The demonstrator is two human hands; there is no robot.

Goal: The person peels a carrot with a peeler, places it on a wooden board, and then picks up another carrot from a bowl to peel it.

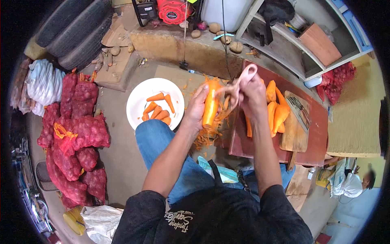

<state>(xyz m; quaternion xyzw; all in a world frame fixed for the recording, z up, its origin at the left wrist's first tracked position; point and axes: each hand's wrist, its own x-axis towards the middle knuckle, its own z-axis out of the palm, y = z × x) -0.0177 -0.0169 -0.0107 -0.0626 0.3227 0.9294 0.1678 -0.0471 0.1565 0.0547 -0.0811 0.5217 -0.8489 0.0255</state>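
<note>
Near the frame's centre, the left hand [198, 106] gripped a carrot [210, 106] while the right hand [253, 94] held a pink peeler [233, 88] at its side; light, lengthwise strokes with fingertips clear seemed best.

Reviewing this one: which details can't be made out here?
Head view: the pink peeler's working end, blurred; contact with the held carrot is unclear.
Head view: most fingers of the left hand, hidden behind that carrot.
Head view: parts of the carrot pile, covered by the right forearm.
Head view: the red machine's top, cut off by the image edge.
</note>
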